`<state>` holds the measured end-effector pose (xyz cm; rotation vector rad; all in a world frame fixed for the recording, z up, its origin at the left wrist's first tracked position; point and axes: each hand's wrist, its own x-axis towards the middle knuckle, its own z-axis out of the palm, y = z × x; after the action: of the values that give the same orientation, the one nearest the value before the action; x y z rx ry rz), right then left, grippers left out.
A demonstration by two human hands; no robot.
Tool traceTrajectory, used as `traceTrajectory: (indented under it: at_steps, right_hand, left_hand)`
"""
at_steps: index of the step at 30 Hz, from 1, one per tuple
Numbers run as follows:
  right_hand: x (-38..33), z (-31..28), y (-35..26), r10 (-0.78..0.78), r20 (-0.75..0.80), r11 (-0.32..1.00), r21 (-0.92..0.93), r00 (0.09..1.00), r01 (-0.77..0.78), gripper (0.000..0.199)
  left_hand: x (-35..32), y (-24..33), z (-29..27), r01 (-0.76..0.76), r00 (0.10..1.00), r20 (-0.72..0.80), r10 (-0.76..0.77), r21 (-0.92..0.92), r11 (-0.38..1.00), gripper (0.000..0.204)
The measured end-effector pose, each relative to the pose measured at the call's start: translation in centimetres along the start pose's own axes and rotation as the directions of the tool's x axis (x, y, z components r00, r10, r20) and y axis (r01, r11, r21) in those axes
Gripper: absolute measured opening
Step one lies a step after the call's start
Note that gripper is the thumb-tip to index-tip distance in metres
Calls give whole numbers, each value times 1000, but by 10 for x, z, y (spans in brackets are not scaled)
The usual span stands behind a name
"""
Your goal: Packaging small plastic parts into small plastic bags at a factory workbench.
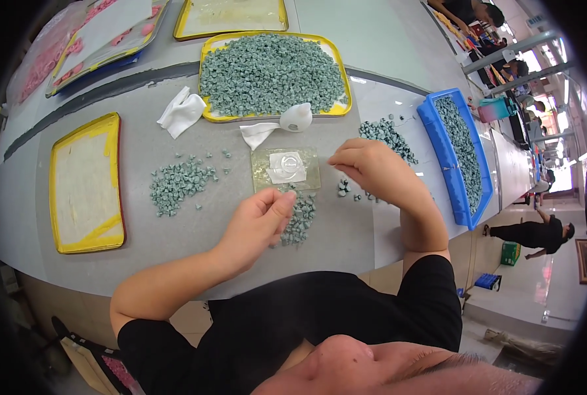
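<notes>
My left hand is closed in a pinch above a small pile of grey-green pieces; what its fingertips hold is too small to make out. To its right, my right hand also pinches, its fingertips just off the right edge of a clear plate. Anything between those fingers cannot be made out. On the plate lies a white square with a round, clear shallow dish on it. Darker green pieces are scattered below my right hand.
Beyond the plate, a white rounded bottle lies by a white cloth. A yellow-rimmed tray heaped with green pieces stands behind. A blue bin is at right, another loose pile and yellow-rimmed tray at left. People work far right.
</notes>
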<state>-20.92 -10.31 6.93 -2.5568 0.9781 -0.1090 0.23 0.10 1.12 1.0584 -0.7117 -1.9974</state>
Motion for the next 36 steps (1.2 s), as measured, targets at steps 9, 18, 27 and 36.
traceTrajectory:
  at_steps: [9, 18, 27, 36]
  right_hand:
    - [-6, 18, 14, 222, 137, 939, -297, 965, -174, 13]
    - [4, 14, -7, 69, 36, 997, -21, 997, -68, 15]
    - [4, 26, -29, -100, -170, 968, 213, 980, 136, 34]
    - [-3, 45, -34, -291, -327, 936, 96, 899, 339, 30]
  left_hand:
    - [7, 2, -13, -106, 990, 48, 131, -359, 927, 21]
    - [16, 9, -24, -141, 990, -49, 133, -434, 890, 17]
    - [13, 5, -22, -50, 999, 6, 54, -281, 958, 17]
    - [7, 3, -4, -87, 996, -37, 83, -151, 985, 16]
